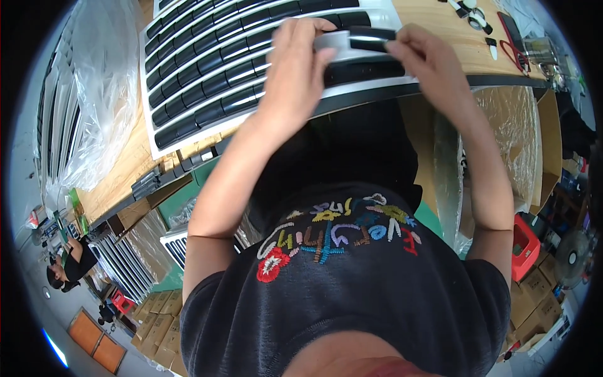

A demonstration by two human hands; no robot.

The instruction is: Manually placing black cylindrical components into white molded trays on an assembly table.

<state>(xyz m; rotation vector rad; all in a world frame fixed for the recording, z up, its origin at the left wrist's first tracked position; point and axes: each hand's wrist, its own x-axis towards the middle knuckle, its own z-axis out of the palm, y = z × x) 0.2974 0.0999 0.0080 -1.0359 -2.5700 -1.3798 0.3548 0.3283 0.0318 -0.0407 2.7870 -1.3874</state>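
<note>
A white tray [153, 146] lies on the wooden table, filled with curved rows of glossy black rectangular pieces. Over its near right part, my right hand [436, 66] pinches the right end of a glossy black piece [372, 39] between thumb and fingers. A whitish strip [333, 44], blurred, adjoins that piece's left end; I cannot tell whether the two are joined. My left hand [295, 72] is closed on the strip with thumb and fingers, its wrist above the tray's near rows. The fingertips of the left hand are partly hidden.
Rolls of tape [477, 20], a white-tipped tool [492, 48] and red-handled scissors [516, 58] lie at the table's right. Clear plastic film [103, 94] covers stacked trays at the left. Cardboard boxes [154, 323] stand below, and a co-worker [72, 261] is at the far left.
</note>
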